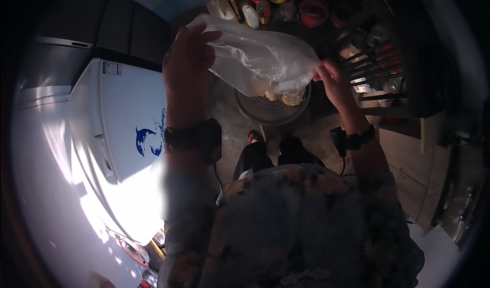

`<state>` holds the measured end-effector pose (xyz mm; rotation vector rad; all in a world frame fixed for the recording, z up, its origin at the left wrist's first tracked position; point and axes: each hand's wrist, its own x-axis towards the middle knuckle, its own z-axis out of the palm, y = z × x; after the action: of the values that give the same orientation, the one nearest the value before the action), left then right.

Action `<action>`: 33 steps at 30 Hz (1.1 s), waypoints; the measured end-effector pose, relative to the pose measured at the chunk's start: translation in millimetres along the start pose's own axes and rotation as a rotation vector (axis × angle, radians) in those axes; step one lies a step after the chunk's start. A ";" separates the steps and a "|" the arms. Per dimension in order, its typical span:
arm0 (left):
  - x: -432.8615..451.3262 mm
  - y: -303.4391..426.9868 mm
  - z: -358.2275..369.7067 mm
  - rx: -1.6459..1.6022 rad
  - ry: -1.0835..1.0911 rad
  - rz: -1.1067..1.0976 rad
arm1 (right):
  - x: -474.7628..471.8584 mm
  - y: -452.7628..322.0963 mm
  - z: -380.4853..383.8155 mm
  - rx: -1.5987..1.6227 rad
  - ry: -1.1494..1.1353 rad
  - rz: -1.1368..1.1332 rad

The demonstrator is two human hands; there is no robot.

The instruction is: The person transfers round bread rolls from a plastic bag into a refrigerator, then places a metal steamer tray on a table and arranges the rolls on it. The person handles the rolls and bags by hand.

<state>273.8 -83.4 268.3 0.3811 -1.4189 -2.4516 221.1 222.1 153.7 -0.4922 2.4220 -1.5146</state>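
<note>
A clear plastic bag (260, 52) is spread out between my two hands. My left hand (191, 52) has hold of its left end, some fingers raised and apart; its exact grip is partly hidden. At the bag's right corner, my right hand (330, 77) pinches the film between thumb and fingers. Below hangs or stands a round metal steamer tray (254, 114) with holes in its base. Pale lumps that look like steamed buns (294, 98) lie on it, partly covered by the bag. Whether any are inside the bag I cannot tell.
A white refrigerator (130, 96) with dolphin decals stands at my left. Bottles (250, 16) and a red basin (313, 13) are at the far side. On my right are a dark slatted rack (373, 64) and a wooden cabinet (405, 165).
</note>
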 end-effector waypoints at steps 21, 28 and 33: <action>-99.2 -180.0 -66.2 -0.333 0.070 -0.246 | -26.5 -79.1 79.6 0.139 -0.183 -0.632; -87.6 -114.7 -70.8 0.641 0.045 -0.001 | -22.8 26.1 -6.2 0.315 0.365 -0.025; -98.6 -71.8 -49.0 1.612 0.028 0.057 | -14.0 97.0 -7.9 0.355 0.087 0.478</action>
<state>374.9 -51.8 190.4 0.5896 -2.9414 -0.7028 216.0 273.6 70.0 0.2132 2.0523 -1.7017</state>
